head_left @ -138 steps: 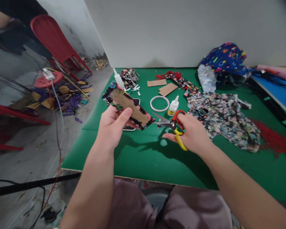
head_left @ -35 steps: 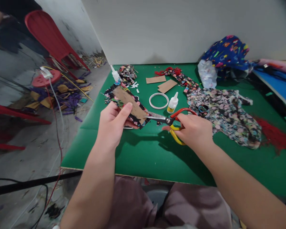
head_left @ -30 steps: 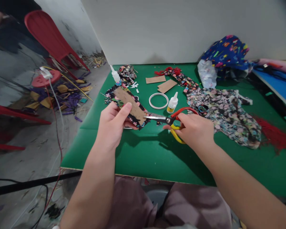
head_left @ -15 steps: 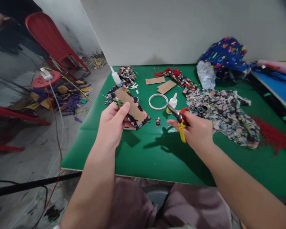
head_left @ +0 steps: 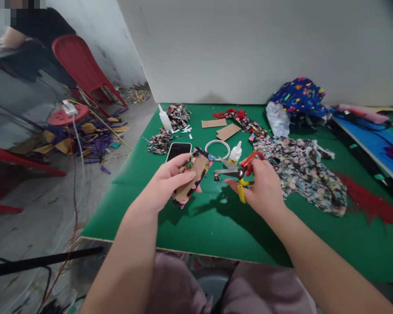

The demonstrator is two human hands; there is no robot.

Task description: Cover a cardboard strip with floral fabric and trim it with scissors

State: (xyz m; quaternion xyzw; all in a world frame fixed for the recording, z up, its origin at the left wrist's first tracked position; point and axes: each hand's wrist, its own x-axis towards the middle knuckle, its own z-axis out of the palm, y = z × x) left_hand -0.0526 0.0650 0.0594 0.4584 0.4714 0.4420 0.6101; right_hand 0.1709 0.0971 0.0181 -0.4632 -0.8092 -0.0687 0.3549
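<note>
Pinched between thumb and fingers of my left hand (head_left: 170,179) is a brown cardboard strip (head_left: 192,176) with dark floral fabric along its edges. My right hand (head_left: 262,181) grips scissors (head_left: 237,173) with red and yellow handles; their blades are spread and point left, close to the strip's upper right edge. A small fabric scrap (head_left: 217,178) lies on the green table (head_left: 144,218) below the blades. Behind the hands are a white ring (head_left: 227,150), a white squeeze bottle (head_left: 236,153) and a phone (head_left: 178,150), partly hidden by my left hand.
Two cardboard pieces (head_left: 228,131) lie farther back. Floral cloth (head_left: 308,170) spreads at right, beside red threads (head_left: 370,200). Another squeeze bottle (head_left: 164,118) stands near fabric scraps (head_left: 160,141) at left. A blue patterned bundle (head_left: 299,98) sits against the white panel. A person sits on a red chair (head_left: 78,65).
My left hand has turned the cardboard strip and brought it right, nearer the scissors. The scissor blades have opened and swung left. The view has shifted slightly, uncovering the phone.
</note>
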